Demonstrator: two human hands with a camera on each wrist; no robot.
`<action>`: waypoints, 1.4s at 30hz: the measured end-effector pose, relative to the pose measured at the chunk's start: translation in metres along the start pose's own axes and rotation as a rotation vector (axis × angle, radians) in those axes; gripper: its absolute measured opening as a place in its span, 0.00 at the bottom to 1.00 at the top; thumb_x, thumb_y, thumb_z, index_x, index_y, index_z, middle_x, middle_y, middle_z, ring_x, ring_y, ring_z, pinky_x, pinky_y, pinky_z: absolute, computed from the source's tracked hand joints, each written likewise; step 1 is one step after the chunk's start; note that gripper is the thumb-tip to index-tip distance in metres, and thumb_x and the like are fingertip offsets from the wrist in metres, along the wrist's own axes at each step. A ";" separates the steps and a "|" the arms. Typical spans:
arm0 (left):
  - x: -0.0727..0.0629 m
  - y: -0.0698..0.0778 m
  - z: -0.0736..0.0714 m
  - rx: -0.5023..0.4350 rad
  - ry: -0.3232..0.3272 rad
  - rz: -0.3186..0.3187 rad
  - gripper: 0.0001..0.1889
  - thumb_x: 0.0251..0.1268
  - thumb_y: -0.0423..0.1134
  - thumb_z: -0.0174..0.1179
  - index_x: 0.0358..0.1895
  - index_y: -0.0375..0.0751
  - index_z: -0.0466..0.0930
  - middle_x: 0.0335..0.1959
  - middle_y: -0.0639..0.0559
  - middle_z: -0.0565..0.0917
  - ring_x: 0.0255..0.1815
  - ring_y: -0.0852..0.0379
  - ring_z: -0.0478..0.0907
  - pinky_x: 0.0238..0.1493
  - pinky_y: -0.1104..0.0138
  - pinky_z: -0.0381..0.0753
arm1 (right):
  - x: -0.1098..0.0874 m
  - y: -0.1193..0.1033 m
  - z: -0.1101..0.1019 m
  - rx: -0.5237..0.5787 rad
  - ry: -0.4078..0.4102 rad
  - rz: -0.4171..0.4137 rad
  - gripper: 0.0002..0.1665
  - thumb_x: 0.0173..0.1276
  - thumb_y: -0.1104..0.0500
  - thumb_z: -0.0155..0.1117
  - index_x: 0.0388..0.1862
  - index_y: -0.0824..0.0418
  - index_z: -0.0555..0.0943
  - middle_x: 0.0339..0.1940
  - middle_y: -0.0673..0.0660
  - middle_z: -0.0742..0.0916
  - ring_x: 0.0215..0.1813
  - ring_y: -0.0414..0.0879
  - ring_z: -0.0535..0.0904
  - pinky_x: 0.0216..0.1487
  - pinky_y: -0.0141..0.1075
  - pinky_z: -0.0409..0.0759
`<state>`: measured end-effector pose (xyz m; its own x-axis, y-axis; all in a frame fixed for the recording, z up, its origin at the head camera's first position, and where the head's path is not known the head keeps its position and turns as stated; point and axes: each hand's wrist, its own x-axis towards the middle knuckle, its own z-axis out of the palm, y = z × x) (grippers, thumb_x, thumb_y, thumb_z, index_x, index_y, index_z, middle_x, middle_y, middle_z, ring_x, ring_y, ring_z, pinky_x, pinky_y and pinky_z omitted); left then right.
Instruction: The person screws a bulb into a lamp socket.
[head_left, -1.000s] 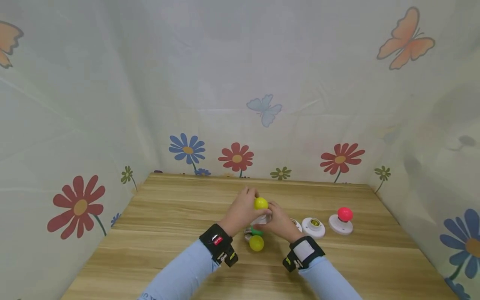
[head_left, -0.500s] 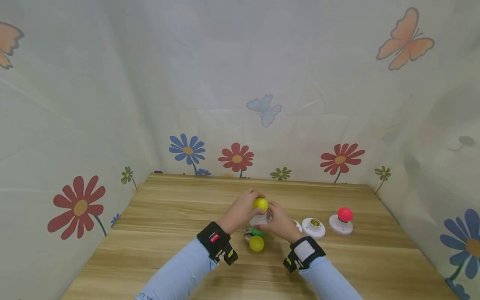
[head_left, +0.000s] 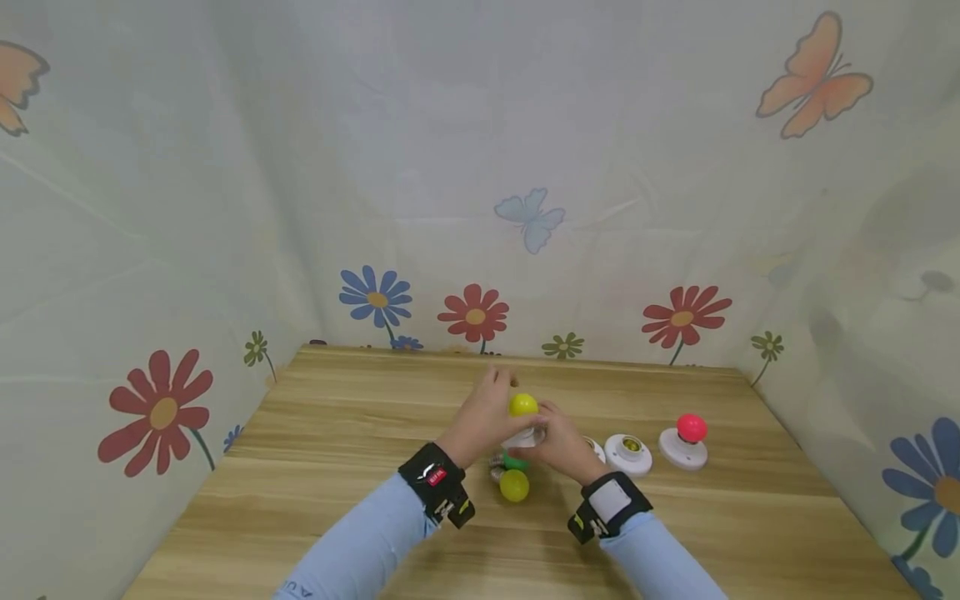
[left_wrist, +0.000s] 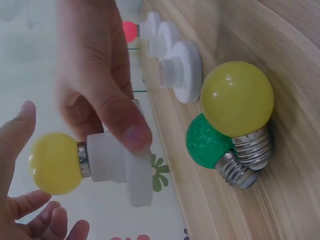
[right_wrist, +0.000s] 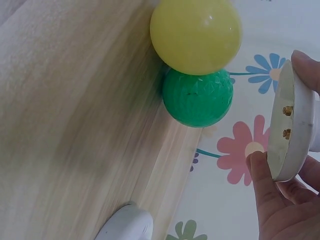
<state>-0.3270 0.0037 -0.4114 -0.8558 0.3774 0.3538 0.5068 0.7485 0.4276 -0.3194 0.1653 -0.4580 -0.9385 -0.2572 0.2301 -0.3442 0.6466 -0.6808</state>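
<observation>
Our right hand (left_wrist: 95,75) pinches the white socket (left_wrist: 107,157), maybe to steady it; our left hand (head_left: 478,423), fingers spread, is around its yellow bulb (head_left: 523,405), low in the head view.

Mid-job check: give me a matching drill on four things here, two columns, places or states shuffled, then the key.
1. Red bulb
2. Green bulb
3. Raised socket
4. Left grip

A. lying beside the loose yellow bulb
B. spread open near the raised yellow bulb
C. mounted in a standing socket on the table
D. held in the right grip

Pairs: 1-C, 2-A, 3-D, 4-B
</observation>
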 end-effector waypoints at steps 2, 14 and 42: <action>-0.001 0.000 0.001 0.016 0.001 0.009 0.36 0.52 0.66 0.64 0.52 0.39 0.73 0.43 0.50 0.71 0.38 0.58 0.70 0.41 0.72 0.80 | 0.000 0.000 0.000 -0.006 0.001 -0.013 0.34 0.47 0.50 0.81 0.54 0.58 0.80 0.52 0.55 0.80 0.50 0.48 0.78 0.55 0.47 0.80; -0.001 0.008 -0.006 -0.074 -0.111 0.021 0.23 0.58 0.43 0.68 0.56 0.39 0.76 0.52 0.47 0.76 0.50 0.54 0.75 0.54 0.69 0.79 | 0.000 0.004 0.001 -0.016 0.006 0.005 0.38 0.46 0.48 0.81 0.56 0.58 0.79 0.51 0.54 0.80 0.54 0.50 0.78 0.60 0.51 0.76; -0.001 0.002 -0.001 -0.028 -0.094 -0.006 0.25 0.56 0.51 0.69 0.51 0.40 0.75 0.48 0.47 0.76 0.44 0.56 0.74 0.48 0.70 0.81 | -0.001 0.004 0.005 -0.006 -0.013 0.016 0.38 0.48 0.50 0.81 0.58 0.55 0.78 0.51 0.53 0.80 0.53 0.49 0.76 0.60 0.50 0.76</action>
<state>-0.3249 0.0045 -0.4101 -0.8641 0.4234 0.2721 0.5032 0.7358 0.4531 -0.3196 0.1641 -0.4643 -0.9436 -0.2557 0.2102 -0.3290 0.6554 -0.6798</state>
